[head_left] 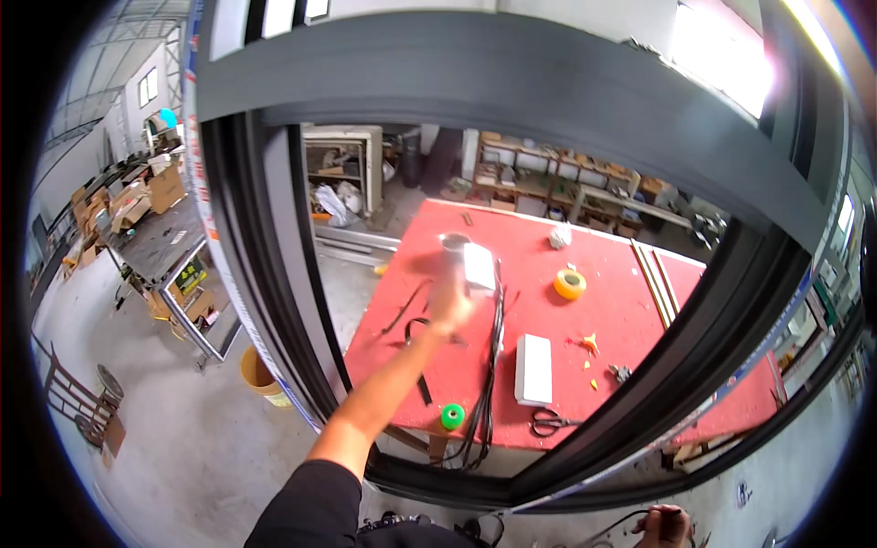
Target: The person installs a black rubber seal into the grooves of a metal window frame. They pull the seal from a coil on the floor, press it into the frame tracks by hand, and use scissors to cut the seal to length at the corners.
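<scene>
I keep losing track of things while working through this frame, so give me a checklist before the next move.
1. Left hand's hold on the far white box: cannot tell, blurred.
2. Right hand on the thin black strip: ok, fingers closed.
3. Scissors clear of both hands: ok.
4. Long black strips wholly on the red table: not ok, they overhang its near edge.
5. Near white box on the table: ok.
</scene>
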{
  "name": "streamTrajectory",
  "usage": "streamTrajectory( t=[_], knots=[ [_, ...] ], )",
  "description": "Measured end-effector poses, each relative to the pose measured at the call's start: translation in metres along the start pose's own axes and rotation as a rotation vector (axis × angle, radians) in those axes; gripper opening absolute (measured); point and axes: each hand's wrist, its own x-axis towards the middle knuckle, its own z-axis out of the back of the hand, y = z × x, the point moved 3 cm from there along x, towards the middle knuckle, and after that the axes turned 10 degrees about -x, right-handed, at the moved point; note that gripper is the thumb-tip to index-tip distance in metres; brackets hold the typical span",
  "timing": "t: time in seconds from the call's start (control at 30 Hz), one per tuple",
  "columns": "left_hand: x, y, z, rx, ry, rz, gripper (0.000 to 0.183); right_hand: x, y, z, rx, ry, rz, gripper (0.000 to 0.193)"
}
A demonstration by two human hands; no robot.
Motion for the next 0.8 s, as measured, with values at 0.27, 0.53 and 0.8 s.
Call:
streamTrajectory(
  t=[0.27,0.53,0.8],
  knots=[
    [-0.123,-0.182,0.031,-0.724,0.833,0.096,0.037,0.011,0.105,-0.156,0.380,0.679,0.393,0.021],
    [-0.137,-0.184,0.105,-0.787,0.467,0.266,0.019,0.039,0.198,-0.242,0.840,1.007,0.292,0.035],
    [-0.131,-0.203,0.125,-0.665,0.353,0.236,0.020,0.036,0.221,-0.250,0.951,0.977,0.219,0.015]
  ],
)
